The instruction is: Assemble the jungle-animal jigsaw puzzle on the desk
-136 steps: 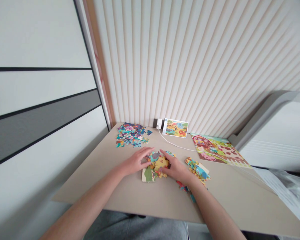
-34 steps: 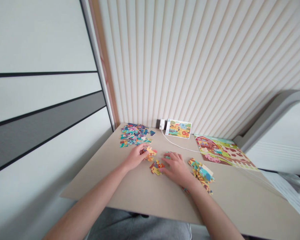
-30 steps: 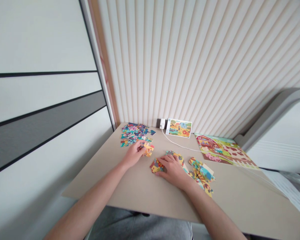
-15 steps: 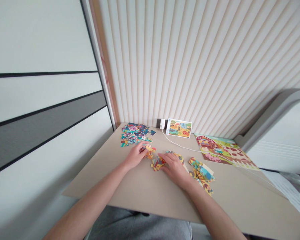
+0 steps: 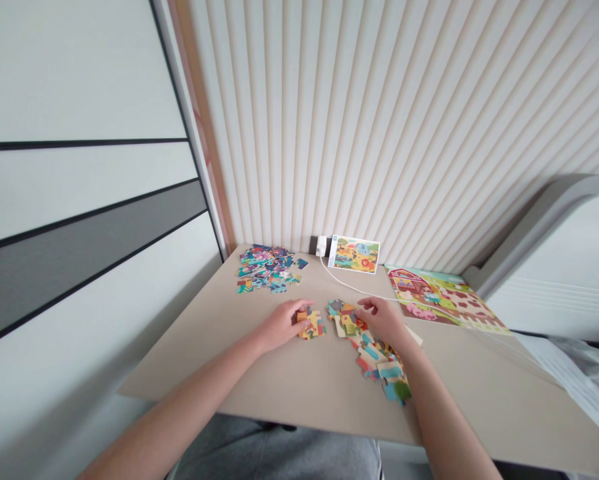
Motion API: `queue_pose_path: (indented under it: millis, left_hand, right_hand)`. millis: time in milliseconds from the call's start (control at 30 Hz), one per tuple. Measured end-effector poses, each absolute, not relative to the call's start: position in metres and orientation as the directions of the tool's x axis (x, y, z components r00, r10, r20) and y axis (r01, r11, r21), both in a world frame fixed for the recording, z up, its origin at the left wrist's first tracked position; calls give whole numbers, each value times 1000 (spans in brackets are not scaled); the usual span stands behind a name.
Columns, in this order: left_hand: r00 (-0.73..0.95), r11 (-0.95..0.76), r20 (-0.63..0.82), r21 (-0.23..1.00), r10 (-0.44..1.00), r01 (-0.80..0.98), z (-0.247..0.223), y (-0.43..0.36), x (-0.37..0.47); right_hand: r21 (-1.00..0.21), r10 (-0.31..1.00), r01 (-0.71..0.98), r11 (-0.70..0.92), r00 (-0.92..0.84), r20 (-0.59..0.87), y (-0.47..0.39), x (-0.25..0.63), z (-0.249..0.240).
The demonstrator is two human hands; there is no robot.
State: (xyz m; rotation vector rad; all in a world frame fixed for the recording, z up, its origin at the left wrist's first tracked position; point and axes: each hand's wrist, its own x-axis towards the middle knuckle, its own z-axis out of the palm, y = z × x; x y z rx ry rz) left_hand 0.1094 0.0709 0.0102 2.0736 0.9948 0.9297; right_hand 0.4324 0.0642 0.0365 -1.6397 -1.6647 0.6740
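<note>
My left hand rests on the table with its thumb and fingers closed on the left edge of a small patch of puzzle pieces, mostly yellow and orange. To the right, my right hand has its fingertips bent together at a loose heap of puzzle pieces. A puzzle piece, yellow and red, shows at those fingertips, partly hidden. The heap stretches from the fingertips toward the front of the table, and my right wrist and forearm cover some of it.
Another pile of puzzle pieces, mostly dark blue and teal, lies at the back left. A picture card leans on the pleated wall beside a white charger. Its cable crosses a farm picture at right.
My right hand has moved right, and the heap beneath it is now spread differently, with other pieces showing. My left hand and its patch have shifted slightly right and nearer.
</note>
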Motion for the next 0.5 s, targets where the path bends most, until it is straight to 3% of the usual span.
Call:
queue_pose_path:
  millis: [200, 500]
  left_hand:
    - [585, -666, 372, 608, 720, 432, 17, 57, 117]
    - [692, -741, 324, 484, 645, 465, 24, 59, 102]
  right_hand:
    - [-647, 998, 760, 54, -25, 53, 57, 428, 38]
    - [-693, 996, 715, 92, -80, 49, 56, 434, 45]
